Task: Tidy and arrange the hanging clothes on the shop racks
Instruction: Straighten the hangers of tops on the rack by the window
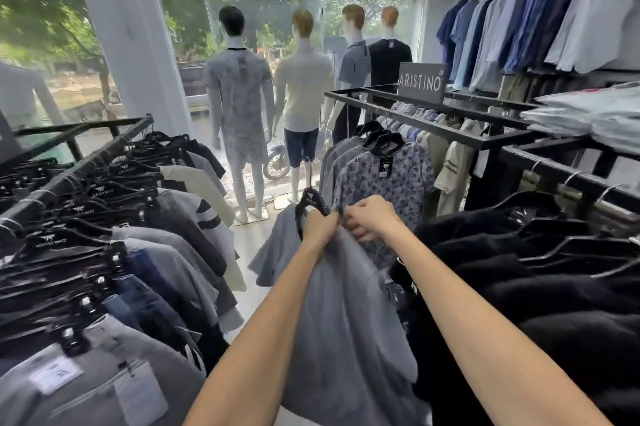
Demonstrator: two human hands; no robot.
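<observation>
Your left grip (320, 224) and right grip (370, 217) pinch the grey shirt (346, 321) below its hanger (312, 199), likely straightening its collar.

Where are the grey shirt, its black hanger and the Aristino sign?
grey shirt (346, 304), head view, main fabric panel.
black hanger (311, 199), head view, logo under the hook.
Aristino sign (420, 83), head view, its lettering.
</observation>
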